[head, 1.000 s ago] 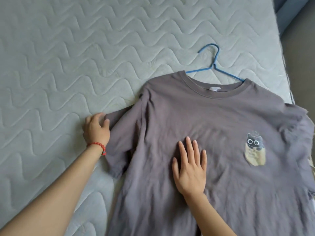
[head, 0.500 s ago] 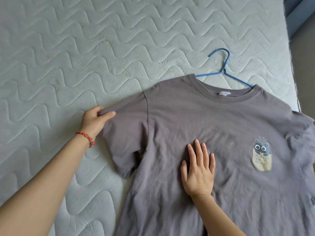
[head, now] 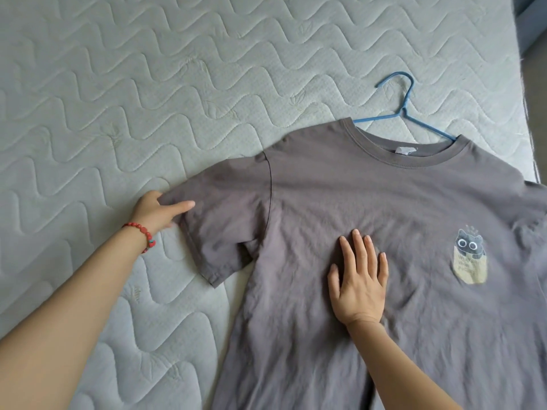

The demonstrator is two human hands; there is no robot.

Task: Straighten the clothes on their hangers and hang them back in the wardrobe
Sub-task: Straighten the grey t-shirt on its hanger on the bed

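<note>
Here, a grey T-shirt [head: 370,220] lay spread front-up on a quilted mattress [head: 148,84], and everything else sat in relation to it. A blue hanger [head: 399,113] was tucked inside the shirt's collar, its hook and the upper part of both arms sticking out beyond the neckline onto the mattress. The left hand [head: 157,211] was at the outer edge of the shirt's left-hand sleeve, thumb lying on top of the fabric and the other fingers curled beneath the hem, so it pinched the sleeve end and held it drawn outward from the body of the shirt. A red bead bracelet [head: 142,233] circled that wrist, just off the sleeve. The right hand [head: 359,279] rested palm-down on the middle of the shirt's chest, its fingers straight and slightly spread, pressing the cloth flat and gripping nothing. A small cat print [head: 470,255] sat on the shirt's chest, well to the right of that hand. The cloth below the hand was wrinkled.
</note>
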